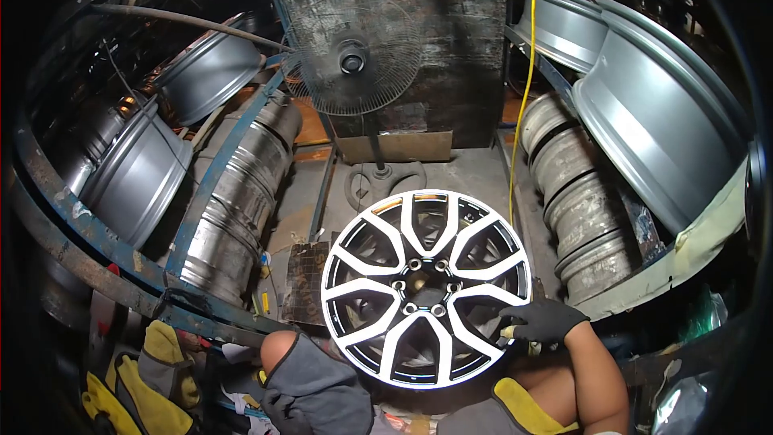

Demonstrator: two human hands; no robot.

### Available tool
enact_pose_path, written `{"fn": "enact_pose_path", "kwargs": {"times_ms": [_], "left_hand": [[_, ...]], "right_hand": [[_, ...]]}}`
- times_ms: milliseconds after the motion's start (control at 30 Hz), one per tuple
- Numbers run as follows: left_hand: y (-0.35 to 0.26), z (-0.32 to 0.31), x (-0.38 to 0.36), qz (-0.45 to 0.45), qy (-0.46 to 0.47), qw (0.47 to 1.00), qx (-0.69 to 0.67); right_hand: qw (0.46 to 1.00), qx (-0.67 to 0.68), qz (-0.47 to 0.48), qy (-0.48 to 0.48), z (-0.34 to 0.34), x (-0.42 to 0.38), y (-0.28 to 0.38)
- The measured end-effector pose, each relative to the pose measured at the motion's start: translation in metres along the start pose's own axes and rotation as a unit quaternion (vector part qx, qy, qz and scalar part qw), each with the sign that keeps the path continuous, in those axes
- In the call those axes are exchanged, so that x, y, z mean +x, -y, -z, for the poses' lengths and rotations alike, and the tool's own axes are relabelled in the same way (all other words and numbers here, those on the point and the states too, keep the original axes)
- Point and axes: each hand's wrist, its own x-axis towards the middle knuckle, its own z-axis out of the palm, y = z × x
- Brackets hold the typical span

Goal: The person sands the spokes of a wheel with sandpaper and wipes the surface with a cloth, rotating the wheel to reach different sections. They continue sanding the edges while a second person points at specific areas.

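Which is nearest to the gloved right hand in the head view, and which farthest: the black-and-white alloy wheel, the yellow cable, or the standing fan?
1. Black-and-white alloy wheel: the right hand rests on its right rim.
2. Yellow cable: hanging down just above the hand, right of the wheel.
3. Standing fan: farthest, up at the back, left of centre.

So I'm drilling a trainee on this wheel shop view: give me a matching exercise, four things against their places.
Things:
1. alloy wheel
2. fan
3. yellow cable
4. right hand

Places:
A. gloved, on the wheel's right edge
B. hanging down at right of the fan
C. centre floor, face up
D. standing behind the wheel

Pairs: 1-C, 2-D, 3-B, 4-A
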Motion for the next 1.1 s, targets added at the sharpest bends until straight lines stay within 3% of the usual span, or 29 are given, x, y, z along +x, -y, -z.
{"fn": "enact_pose_path", "kwargs": {"times_ms": [233,433,1100], "left_hand": [[-0.002,-0.006,-0.001,0.034,-0.035,0.999,-0.023],[-0.009,0.002,0.003,0.005,-0.006,1.0,-0.005],[-0.022,-0.001,0.01,-0.017,0.026,0.999,-0.007]], "right_hand": [[0.993,0.062,-0.091,0.047,0.021,-0.014,0.023],[0.999,-0.01,0.006,-0.032,0.004,-0.006,-0.014],[0.998,0.009,0.01,-0.056,0.006,-0.006,-0.026]]}}
